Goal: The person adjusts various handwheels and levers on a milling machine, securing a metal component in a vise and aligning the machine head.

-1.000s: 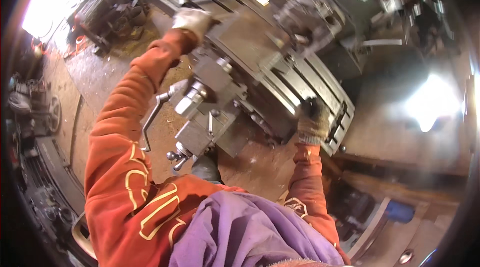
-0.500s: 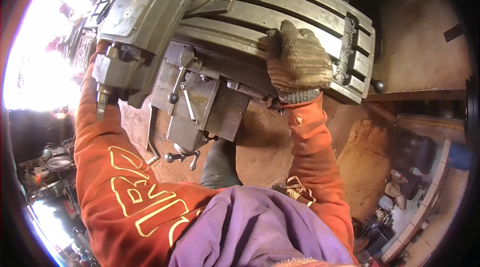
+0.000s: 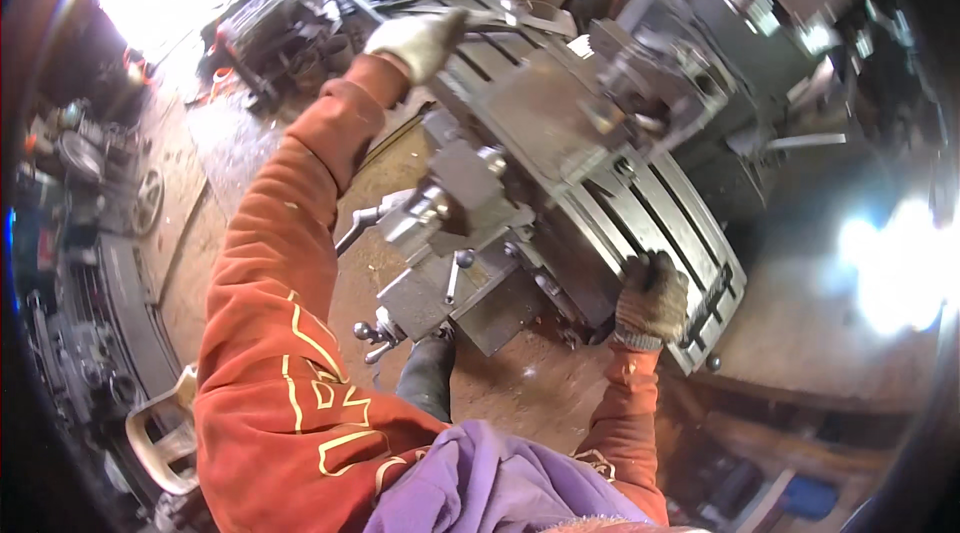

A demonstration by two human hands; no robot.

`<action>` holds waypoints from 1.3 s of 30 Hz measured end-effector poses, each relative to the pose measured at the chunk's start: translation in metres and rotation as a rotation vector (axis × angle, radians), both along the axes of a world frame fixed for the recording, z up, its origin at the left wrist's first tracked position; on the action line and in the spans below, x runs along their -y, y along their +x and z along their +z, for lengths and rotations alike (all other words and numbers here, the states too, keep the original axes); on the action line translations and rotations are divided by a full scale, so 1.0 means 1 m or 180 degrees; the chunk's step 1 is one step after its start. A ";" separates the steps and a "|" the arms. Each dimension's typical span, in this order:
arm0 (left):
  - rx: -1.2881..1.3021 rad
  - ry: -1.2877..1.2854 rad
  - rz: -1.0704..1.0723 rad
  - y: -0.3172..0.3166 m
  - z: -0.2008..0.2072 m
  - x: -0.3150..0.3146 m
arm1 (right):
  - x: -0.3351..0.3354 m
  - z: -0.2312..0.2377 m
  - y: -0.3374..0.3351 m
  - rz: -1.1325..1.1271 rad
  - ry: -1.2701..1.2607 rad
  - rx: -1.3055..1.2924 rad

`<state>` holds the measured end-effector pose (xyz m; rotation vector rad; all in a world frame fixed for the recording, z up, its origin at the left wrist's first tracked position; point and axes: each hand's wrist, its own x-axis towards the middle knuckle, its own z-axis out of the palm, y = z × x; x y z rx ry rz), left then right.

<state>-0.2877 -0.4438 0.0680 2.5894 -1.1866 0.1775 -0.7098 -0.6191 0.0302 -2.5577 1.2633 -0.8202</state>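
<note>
My left hand point(image 3: 418, 43), in a pale work glove, reaches over the far left part of a milling machine's slotted table point(image 3: 648, 208). Motion smears its fingers, so whether they hold anything cannot be made out. Toward the table's right end, my right hand point(image 3: 652, 305) rests on the slotted surface in a brown knitted glove. Its fingers look curled in, and what is under them is hidden. Metal chips point(image 3: 712, 301) lie in the channel beside this hand. Between my hands, a flat brownish plate point(image 3: 545, 113) covers the table's middle.
Below the table, ball-ended crank handles point(image 3: 380, 333) and a lever point(image 3: 457, 275) stick out toward me. The blurred machine column point(image 3: 690, 53) rises behind. A pale plastic chair point(image 3: 165, 433) stands at the lower left, near a spoked handwheel point(image 3: 148, 203). Bright light glares at the right.
The view has swung, so the table now runs diagonally. My left hand has come out from behind the machine head to the table's far left. My right hand stays near the table's right end.
</note>
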 end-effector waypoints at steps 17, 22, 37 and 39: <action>-0.0525 0.0161 -0.0170 -0.073 -0.021 0.004 | -0.001 0.009 0.009 0.0301 0.0106 -0.0421; -0.0395 0.0516 -0.0744 -0.039 -0.004 0.003 | 0.004 -0.011 -0.001 0.0231 -0.1100 -0.0134; 0.0950 0.0442 0.0336 -0.036 -0.063 -0.063 | 0.020 -0.032 -0.020 0.0395 -0.0920 0.0217; 0.0947 0.0436 0.0379 -0.035 -0.067 -0.070 | 0.021 -0.033 -0.021 0.0402 -0.0999 0.0231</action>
